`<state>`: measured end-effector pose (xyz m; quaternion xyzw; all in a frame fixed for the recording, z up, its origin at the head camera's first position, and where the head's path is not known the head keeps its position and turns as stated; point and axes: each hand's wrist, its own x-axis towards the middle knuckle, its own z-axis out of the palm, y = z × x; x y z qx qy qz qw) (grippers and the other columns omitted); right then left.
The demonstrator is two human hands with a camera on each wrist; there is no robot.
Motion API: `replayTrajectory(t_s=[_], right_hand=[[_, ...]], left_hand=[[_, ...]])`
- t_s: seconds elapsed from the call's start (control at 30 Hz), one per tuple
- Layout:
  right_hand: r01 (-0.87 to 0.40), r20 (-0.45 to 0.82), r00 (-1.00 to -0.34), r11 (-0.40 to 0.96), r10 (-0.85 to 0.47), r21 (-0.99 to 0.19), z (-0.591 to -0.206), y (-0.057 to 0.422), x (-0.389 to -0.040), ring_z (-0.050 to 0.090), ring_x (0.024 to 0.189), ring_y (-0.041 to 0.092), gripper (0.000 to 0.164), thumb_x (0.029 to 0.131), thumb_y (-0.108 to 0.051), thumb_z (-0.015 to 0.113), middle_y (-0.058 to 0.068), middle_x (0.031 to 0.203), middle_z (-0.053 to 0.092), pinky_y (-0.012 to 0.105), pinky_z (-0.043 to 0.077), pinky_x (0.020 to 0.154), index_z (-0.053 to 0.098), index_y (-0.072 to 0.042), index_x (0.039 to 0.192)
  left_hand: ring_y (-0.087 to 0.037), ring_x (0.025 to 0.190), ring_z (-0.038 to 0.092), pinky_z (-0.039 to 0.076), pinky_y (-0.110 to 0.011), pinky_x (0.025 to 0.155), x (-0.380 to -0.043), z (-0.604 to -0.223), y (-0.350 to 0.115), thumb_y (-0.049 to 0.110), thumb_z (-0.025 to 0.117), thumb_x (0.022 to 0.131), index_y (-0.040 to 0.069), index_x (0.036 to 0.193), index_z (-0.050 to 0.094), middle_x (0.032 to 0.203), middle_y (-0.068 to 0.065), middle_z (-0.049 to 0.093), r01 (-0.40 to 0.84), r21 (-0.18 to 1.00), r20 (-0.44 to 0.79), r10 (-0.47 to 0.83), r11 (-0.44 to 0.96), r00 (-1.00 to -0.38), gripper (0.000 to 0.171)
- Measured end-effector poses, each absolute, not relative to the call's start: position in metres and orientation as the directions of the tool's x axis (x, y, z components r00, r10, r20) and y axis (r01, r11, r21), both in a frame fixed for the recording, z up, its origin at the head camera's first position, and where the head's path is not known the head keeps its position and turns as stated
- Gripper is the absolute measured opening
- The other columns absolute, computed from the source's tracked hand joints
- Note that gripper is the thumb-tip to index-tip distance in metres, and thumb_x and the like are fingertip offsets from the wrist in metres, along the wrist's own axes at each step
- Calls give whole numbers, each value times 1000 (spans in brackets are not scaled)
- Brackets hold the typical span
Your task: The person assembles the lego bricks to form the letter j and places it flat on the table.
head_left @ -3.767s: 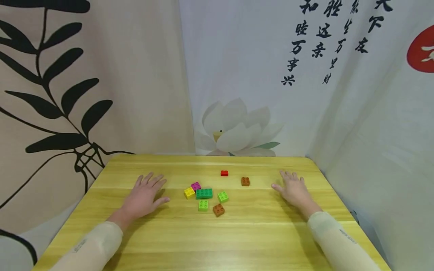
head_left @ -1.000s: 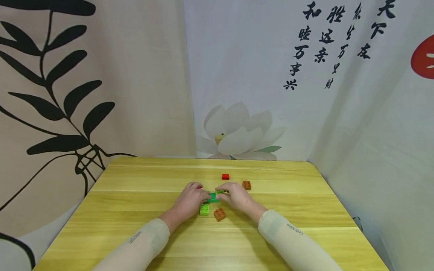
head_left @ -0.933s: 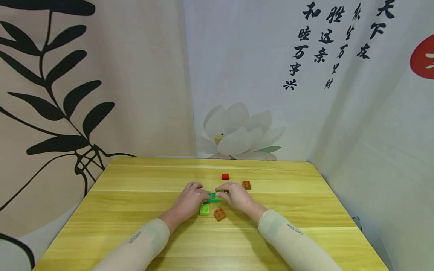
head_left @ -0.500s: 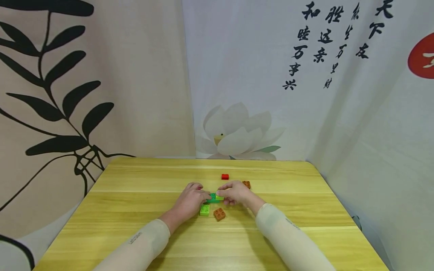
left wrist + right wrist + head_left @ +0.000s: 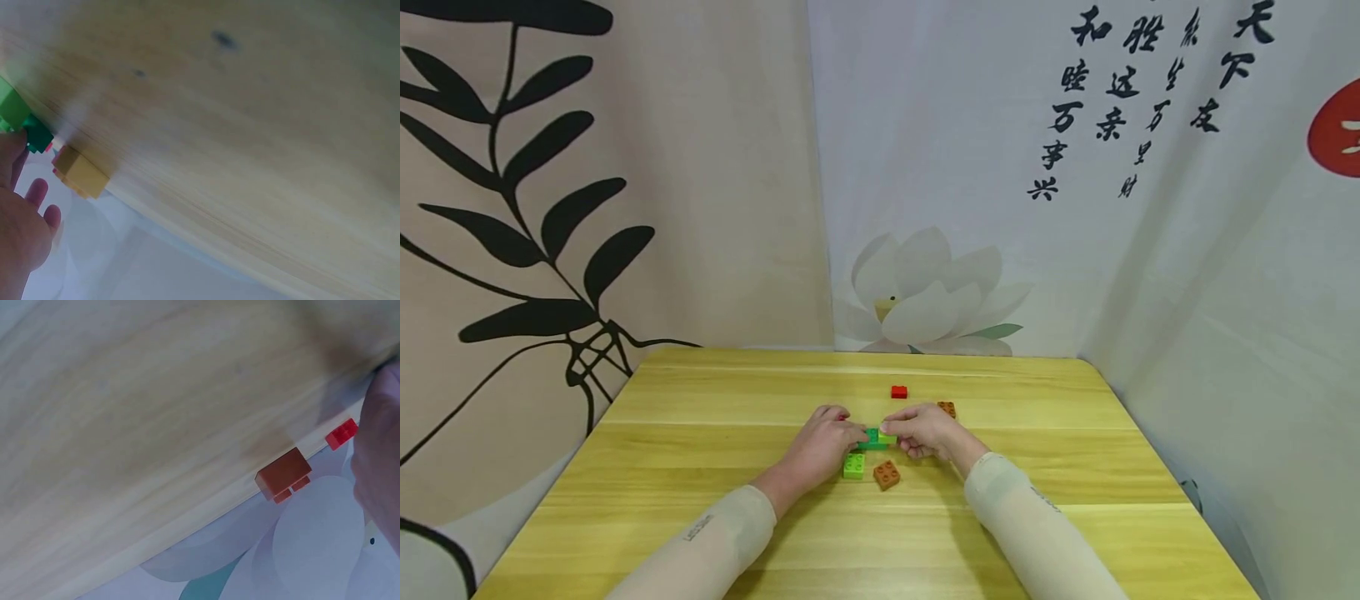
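My left hand (image 5: pixel 822 443) grips the left part of a dark green building brick (image 5: pixel 872 438), which also shows in the left wrist view as a dark green block (image 5: pixel 39 134) by the fingers. My right hand (image 5: pixel 928 432) pinches a lime green brick (image 5: pixel 888 437) at the right end of the dark green one, appearing to sit on its studs. A second lime brick (image 5: pixel 853 466) lies just in front, with a brown brick (image 5: pixel 886 475) to its right. The yellow brick (image 5: pixel 81 175) shows in the left wrist view; my left hand hides it in the head view.
Farther back on the wooden table (image 5: pixel 760 533) lie a red brick (image 5: pixel 898 392) and another brown brick (image 5: pixel 947 409), partly behind my right hand. The magenta brick is mostly hidden by my left hand. A printed curtain (image 5: pixel 925 167) hangs behind the table's far edge.
Both hands, spread apart at first, have come together at the dark green brick. The lime brick has moved left onto its right end. Lately my right hand's fingers have shifted slightly.
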<state>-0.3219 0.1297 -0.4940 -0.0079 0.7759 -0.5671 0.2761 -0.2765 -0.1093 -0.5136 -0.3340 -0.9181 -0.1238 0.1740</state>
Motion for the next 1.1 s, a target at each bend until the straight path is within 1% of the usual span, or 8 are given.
replayTrajectory(t_s=[0.2, 0.5, 0.6, 0.67, 0.77, 0.9, 1.0, 1.1], right_hand=[[312, -423, -846, 341, -325, -887, -495, 129, -320, 56, 59, 7, 46, 98, -30, 80, -3, 71, 64, 23, 54, 57, 72, -8, 137], [297, -416, -851, 358, -321, -885, -496, 130, -319, 47, 54, 5, 48, 96, -34, 82, -3, 69, 60, 18, 45, 49, 73, -10, 136], [288, -412, -852, 369, -322, -884, -496, 131, -319, 47, 53, 5, 47, 96, -34, 82, -3, 69, 60, 18, 44, 48, 73, -11, 135], [284, -412, -852, 375, -322, -882, -496, 131, -320, 46, 53, 5, 45, 96, -35, 82, -3, 69, 60, 18, 43, 48, 74, -12, 134], [277, -407, -855, 381, -322, -882, -496, 131, -321, 46, 53, 6, 41, 97, -35, 80, -3, 70, 59, 18, 43, 48, 75, -13, 132], [276, -405, -856, 378, -321, -884, -494, 131, -321, 45, 52, 6, 41, 98, -34, 80, -2, 70, 59, 19, 42, 47, 74, -12, 133], [282, -404, -857, 365, -321, -887, -494, 130, -320, 44, 51, 6, 37, 97, -33, 82, -2, 67, 58, 19, 40, 46, 72, -13, 127], [277, -398, -860, 363, -320, -890, -494, 129, -320, 42, 50, 6, 32, 96, -32, 83, -2, 65, 56, 20, 38, 46, 70, -15, 119]], left_hand=[[-29, 119, 67, 50, -52, 109, -276, -514, -109, 14, 73, 99, 23, 108, 84, 121, 4, 82, 652, 101, 395, 572, 751, -719, 17], [-27, 119, 66, 51, -50, 110, -275, -516, -108, 10, 70, 102, 22, 112, 84, 124, 4, 81, 632, 100, 368, 562, 768, -741, 21], [-29, 122, 66, 50, -51, 111, -273, -514, -108, 15, 70, 104, 20, 114, 83, 126, 2, 80, 623, 134, 336, 556, 771, -760, 18], [-30, 124, 65, 49, -52, 112, -271, -511, -108, 22, 69, 105, 18, 116, 82, 127, 1, 80, 613, 159, 312, 550, 774, -775, 17], [-33, 128, 63, 46, -54, 116, -268, -504, -108, 34, 67, 106, 14, 118, 79, 129, -3, 78, 587, 210, 279, 528, 782, -802, 26], [-33, 128, 62, 43, -56, 119, -266, -497, -111, 41, 70, 103, 13, 119, 78, 126, -5, 78, 554, 281, 259, 494, 783, -830, 33], [-33, 127, 62, 42, -58, 119, -262, -497, -115, 43, 76, 98, 12, 121, 78, 124, -4, 79, 551, 312, 248, 494, 774, -834, 38], [-35, 130, 62, 42, -60, 119, -257, -497, -118, 47, 83, 91, 12, 126, 77, 126, -5, 78, 548, 320, 224, 500, 773, -836, 50]])
